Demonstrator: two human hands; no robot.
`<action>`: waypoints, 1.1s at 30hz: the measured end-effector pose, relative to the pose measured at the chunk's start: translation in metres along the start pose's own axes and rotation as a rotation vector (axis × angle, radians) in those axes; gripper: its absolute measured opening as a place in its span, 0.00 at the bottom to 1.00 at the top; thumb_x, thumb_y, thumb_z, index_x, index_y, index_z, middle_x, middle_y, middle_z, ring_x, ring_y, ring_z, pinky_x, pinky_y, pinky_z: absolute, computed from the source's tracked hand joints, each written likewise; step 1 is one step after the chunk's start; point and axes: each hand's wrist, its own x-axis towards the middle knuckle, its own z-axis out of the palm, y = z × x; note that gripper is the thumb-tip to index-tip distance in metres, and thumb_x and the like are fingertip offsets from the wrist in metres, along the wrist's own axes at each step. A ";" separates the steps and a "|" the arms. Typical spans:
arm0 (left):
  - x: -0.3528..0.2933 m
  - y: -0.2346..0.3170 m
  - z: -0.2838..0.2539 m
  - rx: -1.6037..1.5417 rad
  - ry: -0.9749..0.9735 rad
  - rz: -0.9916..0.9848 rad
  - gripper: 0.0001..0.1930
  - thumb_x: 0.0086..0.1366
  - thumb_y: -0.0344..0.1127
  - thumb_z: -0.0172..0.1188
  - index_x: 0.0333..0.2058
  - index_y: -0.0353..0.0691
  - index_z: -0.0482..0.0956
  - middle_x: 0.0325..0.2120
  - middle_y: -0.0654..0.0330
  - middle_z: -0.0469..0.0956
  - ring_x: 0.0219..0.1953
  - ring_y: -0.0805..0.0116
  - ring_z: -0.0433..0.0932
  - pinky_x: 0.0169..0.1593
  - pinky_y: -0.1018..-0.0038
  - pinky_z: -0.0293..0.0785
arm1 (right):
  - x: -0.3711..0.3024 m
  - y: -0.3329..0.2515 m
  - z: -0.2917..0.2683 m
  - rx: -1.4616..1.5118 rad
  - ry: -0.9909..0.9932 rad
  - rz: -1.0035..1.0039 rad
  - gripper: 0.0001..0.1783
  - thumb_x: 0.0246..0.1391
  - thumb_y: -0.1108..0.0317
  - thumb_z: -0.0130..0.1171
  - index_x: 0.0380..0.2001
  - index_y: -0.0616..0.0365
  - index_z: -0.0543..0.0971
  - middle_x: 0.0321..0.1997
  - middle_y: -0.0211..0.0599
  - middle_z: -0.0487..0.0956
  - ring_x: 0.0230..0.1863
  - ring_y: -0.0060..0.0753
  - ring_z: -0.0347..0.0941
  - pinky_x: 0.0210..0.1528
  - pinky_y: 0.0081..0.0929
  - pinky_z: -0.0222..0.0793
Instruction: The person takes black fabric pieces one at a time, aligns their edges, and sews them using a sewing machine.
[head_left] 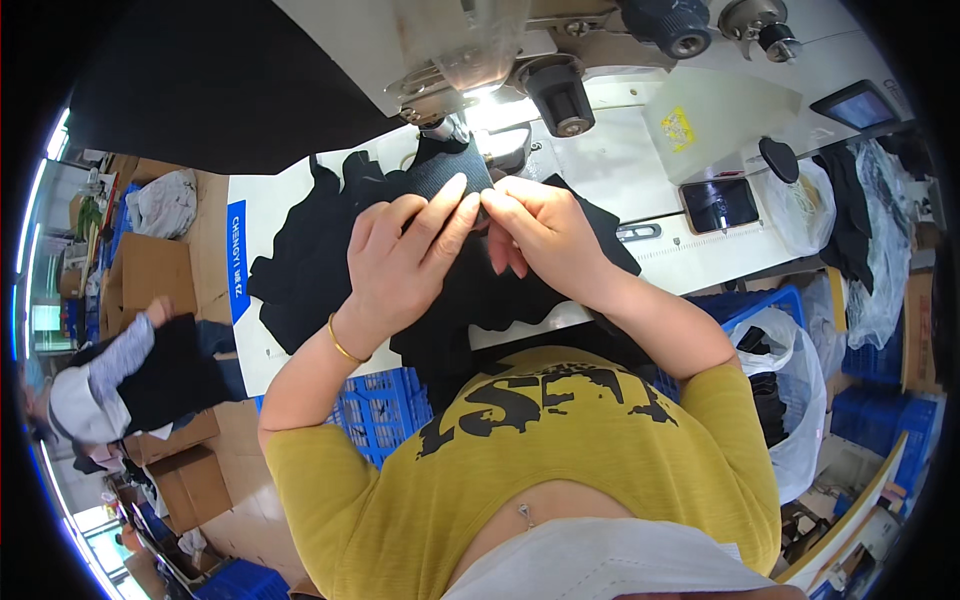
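Black fabric (310, 235) lies bunched on the white sewing machine table (262, 350). A dark grey ribbed piece of the fabric (445, 172) runs up under the lit needle area of the sewing machine (590, 60). My left hand (410, 245) presses on that ribbed piece, its fingers bent and closed on the cloth near the edge. Just to its right, my right hand (545, 235) pinches the fabric edge between thumb and forefinger, the other fingers curled below. The fingertips of both hands nearly meet. The needle itself is too small to make out.
A phone (722, 205) lies on the table at right, beside a clear plastic bag (805, 210). Blue crates (375, 415) and a white bag of dark cloth (785, 400) stand below the table. Another person (110, 390) is at left, near cardboard boxes (155, 270).
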 end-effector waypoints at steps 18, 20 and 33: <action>0.014 -0.046 0.026 0.009 -0.005 -0.040 0.23 0.46 0.23 0.61 0.45 0.46 0.84 0.44 0.66 0.80 0.43 0.63 0.75 0.46 0.68 0.67 | 0.009 0.006 -0.002 0.047 -0.020 0.014 0.11 0.66 0.66 0.51 0.32 0.61 0.76 0.18 0.32 0.77 0.14 0.14 0.63 0.18 0.15 0.57; 0.013 -0.047 0.028 0.009 -0.006 -0.043 0.23 0.47 0.23 0.61 0.45 0.46 0.84 0.44 0.65 0.80 0.43 0.63 0.75 0.46 0.67 0.67 | 0.008 0.005 -0.002 0.043 -0.021 0.015 0.11 0.66 0.66 0.51 0.32 0.61 0.77 0.18 0.32 0.77 0.14 0.14 0.63 0.19 0.15 0.57; -0.008 -0.063 0.012 -0.271 -0.236 -0.386 0.43 0.51 0.45 0.72 0.61 0.31 0.63 0.56 0.43 0.67 0.57 0.47 0.68 0.62 0.58 0.63 | -0.044 0.022 -0.047 -1.142 0.256 -0.236 0.20 0.52 0.57 0.67 0.40 0.63 0.78 0.34 0.40 0.77 0.35 0.37 0.76 0.37 0.33 0.74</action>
